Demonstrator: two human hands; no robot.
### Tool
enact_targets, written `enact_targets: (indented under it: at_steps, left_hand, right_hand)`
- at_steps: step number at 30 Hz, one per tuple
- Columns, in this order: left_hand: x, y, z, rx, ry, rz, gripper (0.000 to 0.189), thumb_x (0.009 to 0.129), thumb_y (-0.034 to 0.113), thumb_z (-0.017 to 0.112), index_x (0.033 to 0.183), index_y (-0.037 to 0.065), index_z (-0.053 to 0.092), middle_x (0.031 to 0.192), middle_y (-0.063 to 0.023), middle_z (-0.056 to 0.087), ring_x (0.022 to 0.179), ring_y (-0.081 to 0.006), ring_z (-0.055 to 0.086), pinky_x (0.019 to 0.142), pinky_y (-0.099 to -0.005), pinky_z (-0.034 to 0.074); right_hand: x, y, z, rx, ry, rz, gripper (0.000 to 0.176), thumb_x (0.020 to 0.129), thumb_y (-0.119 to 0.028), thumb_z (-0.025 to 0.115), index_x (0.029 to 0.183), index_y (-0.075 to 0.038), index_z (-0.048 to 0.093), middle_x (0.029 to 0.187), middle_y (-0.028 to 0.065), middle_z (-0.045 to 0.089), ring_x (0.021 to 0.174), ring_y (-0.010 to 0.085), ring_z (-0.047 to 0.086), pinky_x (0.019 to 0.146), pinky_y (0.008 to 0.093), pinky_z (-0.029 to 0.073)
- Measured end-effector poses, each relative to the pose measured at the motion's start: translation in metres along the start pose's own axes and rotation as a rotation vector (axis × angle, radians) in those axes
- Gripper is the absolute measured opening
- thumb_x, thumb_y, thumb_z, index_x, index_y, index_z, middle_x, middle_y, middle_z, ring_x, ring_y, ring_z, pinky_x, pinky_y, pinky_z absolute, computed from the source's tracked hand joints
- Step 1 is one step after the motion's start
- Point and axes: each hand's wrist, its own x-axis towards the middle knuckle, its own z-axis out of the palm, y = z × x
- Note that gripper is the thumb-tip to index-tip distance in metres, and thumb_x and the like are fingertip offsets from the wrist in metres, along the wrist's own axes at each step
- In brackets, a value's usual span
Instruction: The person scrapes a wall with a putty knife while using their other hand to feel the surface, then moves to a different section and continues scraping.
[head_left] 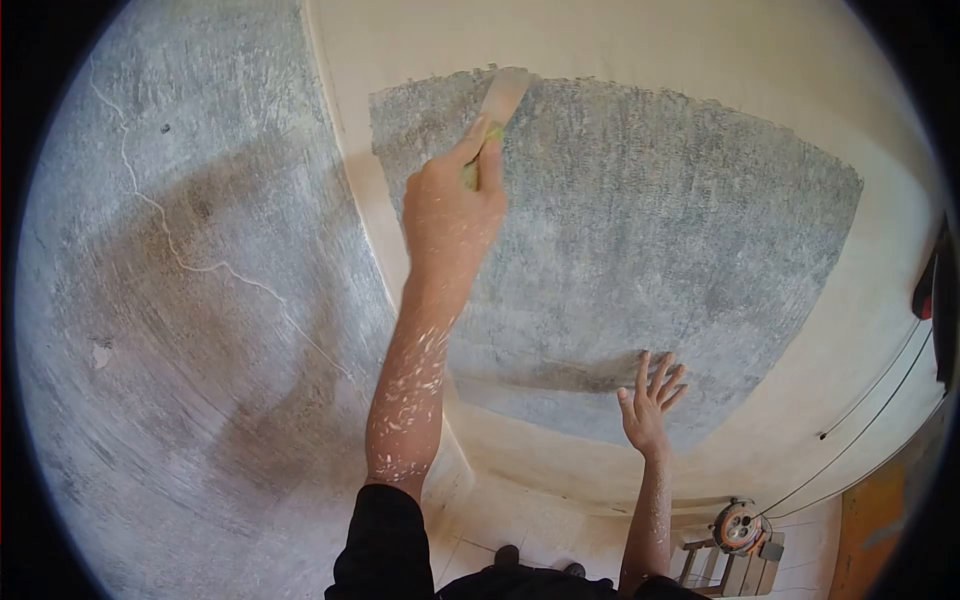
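My left hand (452, 205) is clamping round the green handle of the scraper (497, 105), arm at full stretch. My right hand (648, 400) is lying open on the wall, below and to the right, fingers spread and holding nothing. I am judging that a shallow blade, pushed under the paint edge, is serving best here. The scraper is touching the top-left corner of the bared grey patch (650, 230), its blade looking pale and dusty, with cream paint (620, 60) lying beyond.

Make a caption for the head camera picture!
Left hand holds a scraper at the edge of a bare grey wall patch; right hand rests on it.
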Motion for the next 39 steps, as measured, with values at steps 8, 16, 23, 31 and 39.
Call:
enact_targets:
  at_steps: [8, 16, 23, 31, 39]
  left_hand:
    - [-0.003, 0.023, -0.007, 0.088, -0.057, 0.0, 0.034, 0.097, 0.029, 0.055, 0.124, 0.012, 0.067, 0.071, -0.0148, 0.069, 0.065, -0.0236, 0.069, 0.062, -0.0363, 0.052]
    - [-0.012, 0.032, 0.009, 0.012, -0.006, -0.053, 0.034, 0.097, 0.027, 0.056, 0.124, 0.01, 0.067, 0.072, -0.0155, 0.069, 0.062, -0.0219, 0.068, 0.058, -0.0342, 0.051]
    - [-0.021, 0.026, 0.021, -0.039, 0.036, 0.044, 0.033, 0.097, 0.02, 0.056, 0.125, 0.006, 0.065, 0.074, -0.0145, 0.071, 0.062, -0.017, 0.068, 0.056, -0.0305, 0.05]
    - [-0.017, 0.029, 0.025, -0.073, 0.038, 0.014, 0.033, 0.097, 0.02, 0.055, 0.125, 0.005, 0.065, 0.078, -0.0159, 0.072, 0.067, -0.0162, 0.07, 0.057, -0.03, 0.05]
    - [-0.012, 0.033, 0.014, -0.041, -0.025, -0.067, 0.034, 0.098, 0.023, 0.056, 0.126, 0.008, 0.065, 0.075, -0.0142, 0.071, 0.064, -0.0189, 0.068, 0.059, -0.0321, 0.05]
  right_hand:
    - [-0.001, 0.003, -0.009, 0.022, -0.027, 0.0, 0.072, 0.101, -0.056, 0.029, 0.157, -0.017, 0.009, 0.162, 0.0171, -0.012, 0.145, 0.0422, -0.022, 0.108, 0.0632, -0.022]
    - [-0.004, 0.01, -0.012, 0.024, -0.035, -0.028, 0.071, 0.101, -0.055, 0.032, 0.157, -0.017, 0.009, 0.162, 0.0171, -0.012, 0.145, 0.0419, -0.022, 0.107, 0.0636, -0.023]
    - [0.0, 0.012, -0.006, 0.016, -0.064, -0.012, 0.072, 0.102, -0.055, 0.031, 0.157, -0.015, 0.009, 0.161, 0.0181, -0.012, 0.144, 0.0438, -0.022, 0.105, 0.0655, -0.023]
    - [0.001, 0.012, -0.007, 0.004, -0.049, -0.023, 0.072, 0.102, -0.055, 0.03, 0.157, -0.015, 0.009, 0.162, 0.0174, -0.011, 0.144, 0.0425, -0.022, 0.106, 0.0654, -0.023]
    - [0.0, 0.012, -0.006, -0.016, -0.076, -0.012, 0.073, 0.101, -0.055, 0.032, 0.157, -0.014, 0.009, 0.161, 0.018, -0.012, 0.144, 0.0435, -0.023, 0.105, 0.0672, -0.022]
